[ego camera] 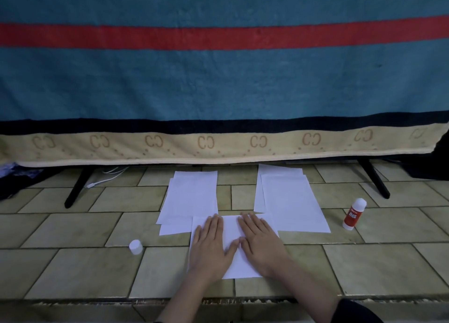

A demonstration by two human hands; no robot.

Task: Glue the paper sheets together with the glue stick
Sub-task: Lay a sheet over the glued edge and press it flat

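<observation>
Both hands, left (211, 243) and right (261, 242), cover much of the near paper sheet (232, 230). Glue stick (354, 214) label print illegible. Forearms cut off at the bottom frame edge.

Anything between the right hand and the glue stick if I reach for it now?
Nothing visible blocks it. The right hand lies flat on the near sheet; the glue stick stands upright on the tiled floor to its right. Only the flat right paper stack lies between them, low enough to pass over.
</observation>
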